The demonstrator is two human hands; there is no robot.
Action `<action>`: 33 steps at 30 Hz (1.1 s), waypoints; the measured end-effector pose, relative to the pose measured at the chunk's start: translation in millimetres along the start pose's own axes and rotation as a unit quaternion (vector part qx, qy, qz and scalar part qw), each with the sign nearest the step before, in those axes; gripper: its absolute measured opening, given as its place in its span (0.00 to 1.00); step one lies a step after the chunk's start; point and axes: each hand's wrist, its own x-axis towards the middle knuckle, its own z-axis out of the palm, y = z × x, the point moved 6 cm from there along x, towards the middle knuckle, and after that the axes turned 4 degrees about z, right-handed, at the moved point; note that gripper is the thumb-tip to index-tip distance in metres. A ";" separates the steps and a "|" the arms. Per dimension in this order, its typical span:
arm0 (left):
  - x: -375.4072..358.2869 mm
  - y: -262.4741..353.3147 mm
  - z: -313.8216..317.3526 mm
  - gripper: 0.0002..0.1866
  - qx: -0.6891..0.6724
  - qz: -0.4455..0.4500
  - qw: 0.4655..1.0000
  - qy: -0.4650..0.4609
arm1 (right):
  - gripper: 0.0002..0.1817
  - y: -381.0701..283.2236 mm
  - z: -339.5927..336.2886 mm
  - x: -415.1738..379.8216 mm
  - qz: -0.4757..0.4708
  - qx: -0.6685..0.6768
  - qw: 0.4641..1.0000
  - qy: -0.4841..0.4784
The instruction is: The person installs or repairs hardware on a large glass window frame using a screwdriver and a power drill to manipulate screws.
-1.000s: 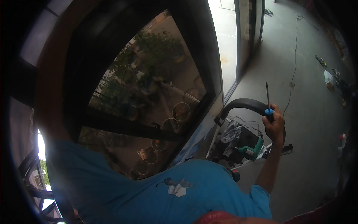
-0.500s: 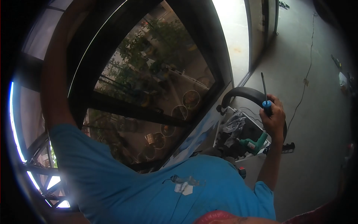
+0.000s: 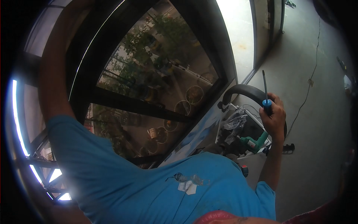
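My right hand (image 3: 275, 116) is closed around the blue handle of a screwdriver (image 3: 267, 104), whose thin shaft points upward. That same hand lies against a curved black padded rail (image 3: 246, 90), which arches over a white-edged tray. On the tray, just below my hand, rests a green power drill (image 3: 255, 144). A crumpled clear plastic bag (image 3: 235, 122) sits beside the drill. My left arm (image 3: 56, 80) stretches up along a dark-framed window (image 3: 143, 100); the hand itself is beyond the top edge of the view.
Bright light comes through an opening (image 3: 238, 41) past the window frame. Grey floor (image 3: 317, 123) spreads to the right, with a thin cable (image 3: 306, 97) running across it. Small items (image 3: 346, 80) lie at the far right. Plants and round pots show in the glass.
The view has shifted slightly, so the window and floor sit a little further right. My right hand keeps its hold on the screwdriver, and my left arm stays raised.
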 end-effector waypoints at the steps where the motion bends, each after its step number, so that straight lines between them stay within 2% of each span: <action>1: 3.0 2.6 1.4 0.11 0.043 -0.012 0.999 -0.014 | 0.14 0.6 0.0 -0.4 0.001 0.004 1.000 0.000; 5: 1.9 20.1 3.1 0.10 0.139 -0.039 0.989 -0.032 | 0.14 0.1 -1.5 -0.2 0.010 0.002 1.000 -0.002; 9: 5.3 12.6 3.7 0.09 0.151 -0.026 0.987 -0.041 | 0.14 1.3 -0.2 -0.5 0.009 0.012 1.000 -0.001; 11: 12.7 4.2 4.8 0.07 0.074 -0.011 0.993 -0.089 | 0.15 1.3 -1.0 -0.5 0.014 0.009 1.000 -0.004; 15: 14.6 8.3 5.0 0.08 0.090 -0.029 0.993 -0.074 | 0.15 0.6 -0.1 -1.3 0.009 0.009 1.000 -0.003; 17: 15.3 17.3 4.3 0.11 0.261 -0.042 0.958 -0.115 | 0.15 2.3 0.2 -0.9 0.011 0.017 1.000 -0.002; 18: 12.7 18.2 4.6 0.11 0.261 -0.042 0.958 -0.114 | 0.15 1.3 -1.0 -0.4 0.011 0.017 1.000 -0.001; 20: 13.8 9.0 3.7 0.13 0.198 -0.045 0.976 -0.078 | 0.15 -0.8 -2.4 -0.3 0.008 0.011 1.000 -0.006; 24: 11.5 -3.3 9.7 0.12 0.101 -0.027 0.991 -0.084 | 0.15 0.4 -2.3 -1.1 0.009 0.016 1.000 -0.006; 26: 4.6 8.0 6.2 0.10 0.114 0.064 0.991 -0.022 | 0.15 -0.2 -2.4 -0.4 -0.001 0.010 1.000 -0.007; 27: 2.3 6.1 9.3 0.10 0.114 0.065 0.991 -0.022 | 0.15 0.4 -2.2 -0.5 -0.001 0.010 1.000 -0.006; 29: -0.9 7.5 14.1 0.09 -0.024 0.120 0.992 -0.042 | 0.15 1.3 -1.6 -0.2 -0.003 0.011 1.000 -0.004; 33: -4.2 11.6 12.0 0.07 -0.029 0.091 0.994 -0.047 | 0.15 -0.4 -1.3 -0.8 -0.001 0.007 1.000 0.001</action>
